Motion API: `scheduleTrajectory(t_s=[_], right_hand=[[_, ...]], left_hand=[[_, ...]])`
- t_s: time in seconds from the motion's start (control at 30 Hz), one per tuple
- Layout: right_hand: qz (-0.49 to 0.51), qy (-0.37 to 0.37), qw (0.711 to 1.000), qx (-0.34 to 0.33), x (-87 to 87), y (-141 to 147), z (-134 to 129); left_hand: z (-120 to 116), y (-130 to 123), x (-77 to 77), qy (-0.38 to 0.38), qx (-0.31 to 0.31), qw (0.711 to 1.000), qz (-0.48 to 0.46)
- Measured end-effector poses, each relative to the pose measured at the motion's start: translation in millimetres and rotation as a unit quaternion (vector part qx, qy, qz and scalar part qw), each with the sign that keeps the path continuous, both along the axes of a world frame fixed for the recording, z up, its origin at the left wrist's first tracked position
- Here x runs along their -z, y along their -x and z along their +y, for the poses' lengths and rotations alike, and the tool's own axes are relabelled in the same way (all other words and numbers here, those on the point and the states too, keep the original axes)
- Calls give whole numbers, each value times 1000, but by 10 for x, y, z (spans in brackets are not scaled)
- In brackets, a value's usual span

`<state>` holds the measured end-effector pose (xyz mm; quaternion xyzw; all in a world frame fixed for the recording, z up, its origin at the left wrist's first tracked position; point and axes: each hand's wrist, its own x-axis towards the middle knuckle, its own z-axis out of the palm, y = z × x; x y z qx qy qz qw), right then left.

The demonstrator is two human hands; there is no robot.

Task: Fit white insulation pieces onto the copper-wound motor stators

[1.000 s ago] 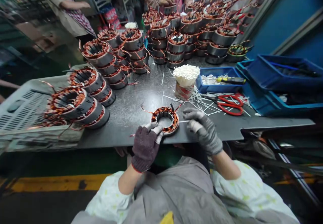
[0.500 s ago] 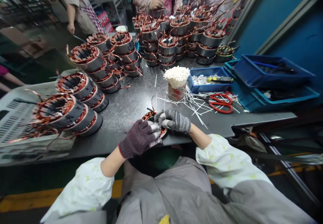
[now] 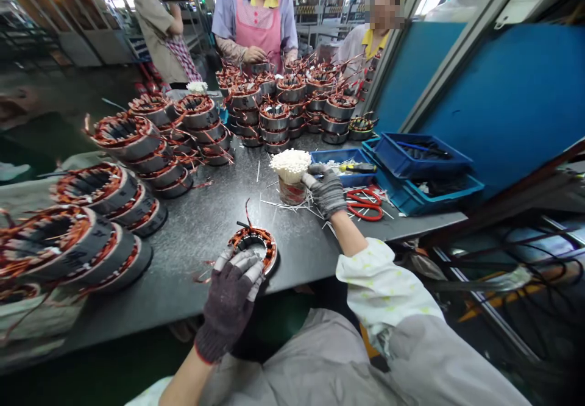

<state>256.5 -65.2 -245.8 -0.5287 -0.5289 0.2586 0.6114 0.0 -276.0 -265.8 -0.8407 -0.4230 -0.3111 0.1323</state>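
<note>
A single copper-wound ring [image 3: 269, 249] lies near the front edge of the dark table [image 3: 219, 211]. My left hand [image 3: 231, 296], in a dark purple glove with pale fingertips, rests on the ring's near side with its fingers stretched out. My right hand [image 3: 326, 191], in a grey glove, is at the right side of a round container [image 3: 292, 192] packed with white sticks [image 3: 291, 163]. Its fingertips are by the sticks; whether they pinch one is too small to tell. Loose white sticks lie around the container's base.
Stacks of wound rings stand at the left [image 3: 98, 241] and the back [image 3: 274, 122]. Red-handled scissors [image 3: 364, 203], a blue tray [image 3: 351, 177] with a yellow-handled tool [image 3: 358, 167], and stacked blue bins [image 3: 418, 161] are at the right. Several people stand beyond the table.
My right hand has left the ring and reached forward to the container of white sticks. My left hand stays at the ring, its fingers now spread. The camera view has shifted.
</note>
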Motion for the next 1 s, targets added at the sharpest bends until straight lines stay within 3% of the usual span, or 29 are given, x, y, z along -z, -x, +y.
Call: scheduleTrajectory(t_s=[0.13, 0.27, 0.37, 0.5, 0.63, 0.73, 0.83, 1.0], right_hand=[[67, 6, 997, -25, -55, 103, 12], [192, 6, 975, -110, -96, 6, -97], [222, -9, 967, -129, -163, -81, -253], [164, -84, 969, -166, -120, -74, -831], [-12, -112, 933, -342, 102, -51, -1659], [-68, -94, 908, -403, 286, -73, -2064], [-68, -65, 903, -419, 412, -31, -2186], [-102, -79, 912, -390, 401, 205, -2027]], left_hand=[[38, 98, 10, 16, 12, 1000, 0], [123, 151, 26, 18, 9, 1000, 12], [191, 113, 36, 2, -10, 1000, -12], [190, 19, 8, 3, -44, 998, -41], [144, -16, -65, 63, -36, 997, -17], [146, 2, -84, 103, -39, 994, -20], [149, 1, -73, 118, -52, 991, -26], [130, -65, -38, 84, -75, 993, -41]])
